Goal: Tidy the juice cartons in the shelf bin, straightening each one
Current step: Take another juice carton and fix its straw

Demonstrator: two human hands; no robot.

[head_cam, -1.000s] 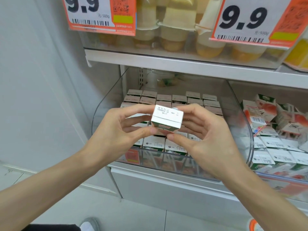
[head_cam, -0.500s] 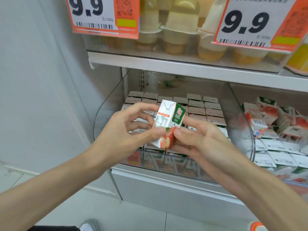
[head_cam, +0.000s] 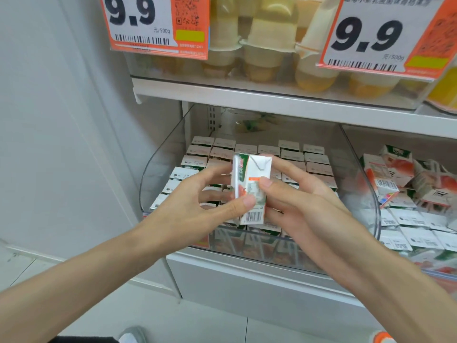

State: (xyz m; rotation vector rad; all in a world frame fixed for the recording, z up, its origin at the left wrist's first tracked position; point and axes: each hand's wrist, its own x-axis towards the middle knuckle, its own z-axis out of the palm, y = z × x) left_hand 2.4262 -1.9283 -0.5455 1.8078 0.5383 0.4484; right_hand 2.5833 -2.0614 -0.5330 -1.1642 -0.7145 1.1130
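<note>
A small white and green juice carton (head_cam: pixel 254 174) stands upright in the air, just above the front of a clear shelf bin (head_cam: pixel 160 167). My left hand (head_cam: pixel 195 206) pinches its lower part with thumb and fingers. My right hand (head_cam: pixel 304 206) holds its right side, thumb on the face. Its barcode side faces me and a straw lies along its left edge. Below and behind it, several cartons (head_cam: pixel 291 154) stand in neat rows inside the bin, tops up.
A second clear bin (head_cam: pixel 418 238) to the right holds several cartons, some lying askew at its back. The shelf above (head_cam: pixel 247 95) carries yellow drink cups and two orange 9.9 price tags (head_cam: pixel 153 23). A grey wall is on the left.
The carton was turned from lying on its side, top toward me, to standing upright, then rotated so its barcode side faces me. Both hands kept hold of it.
</note>
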